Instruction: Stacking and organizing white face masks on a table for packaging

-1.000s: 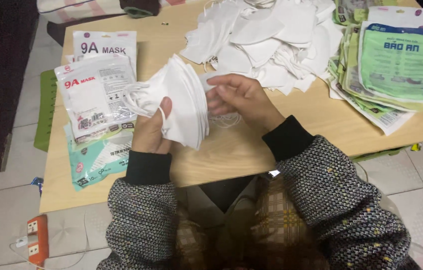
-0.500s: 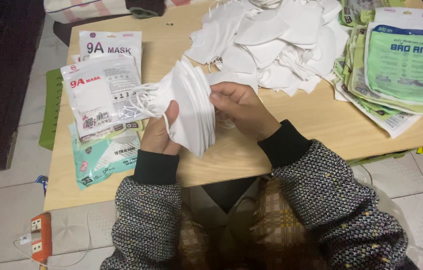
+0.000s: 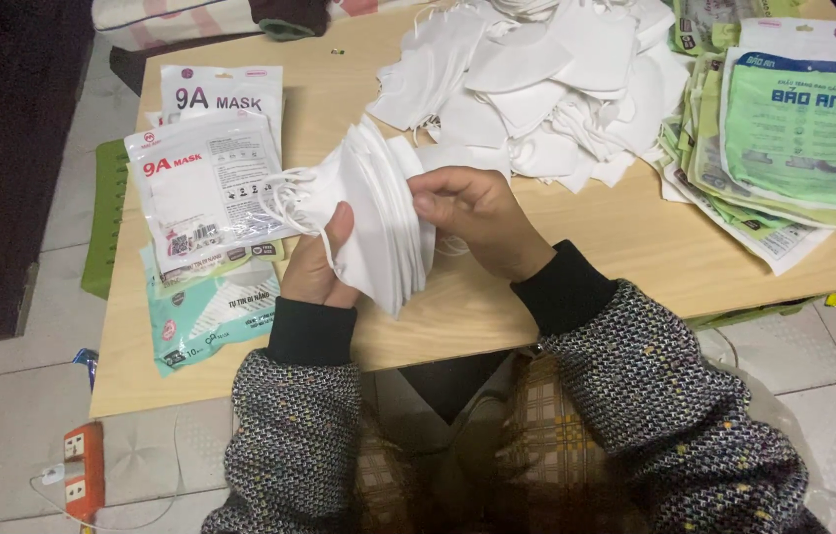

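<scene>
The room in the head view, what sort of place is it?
Probably a home workspace for packing face masks: a low wooden table on a tiled floor carries a loose pile of white masks and flat green printed pouches.

1. A low table (image 3: 576, 297) with a pale wooden top fills the middle of the view.
2. The floor (image 3: 12, 415) beneath it is laid with light grey tiles and dark grout lines.
3. A dark wooden piece of furniture (image 3: 2, 148) stands along the left edge.
4. A green plastic stool (image 3: 106, 218) sits just beside the table's left side.
5. An orange power strip (image 3: 82, 470) lies on the tiles at lower left, a white cable (image 3: 131, 509) trailing from it.
6. The light is dim and even.
</scene>
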